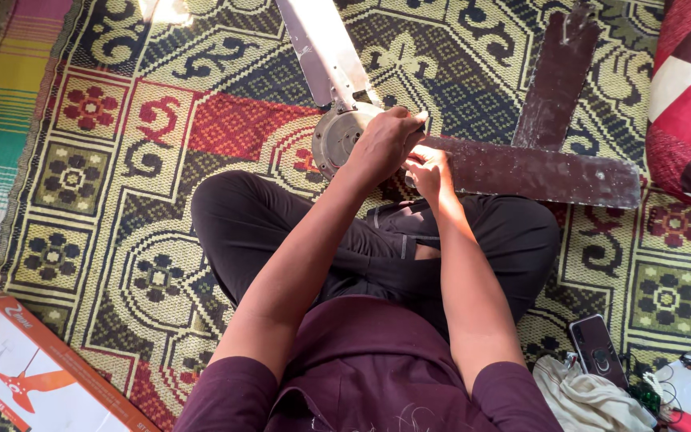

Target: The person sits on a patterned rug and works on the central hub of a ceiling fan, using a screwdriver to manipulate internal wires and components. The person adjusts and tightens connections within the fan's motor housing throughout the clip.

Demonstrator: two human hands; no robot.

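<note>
Patterned woven mat (121, 184), both hands (405, 156) clamped on fan motor (337, 136), brown blades (545, 172), phone (597, 348) and cardboard box (33, 376) around.

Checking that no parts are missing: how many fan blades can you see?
3. One pale blade runs up from the motor, one dark blade reaches right from the hands, another dark blade lies above it. More may be hidden.

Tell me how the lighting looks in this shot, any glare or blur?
Head view: sharp overall, no motion blur on the hands; a sunlit patch blows out on the mat at the top edge; the pale fan blade shines mildly; the left hand shades the motor hub; the right hand is evenly lit.
</note>
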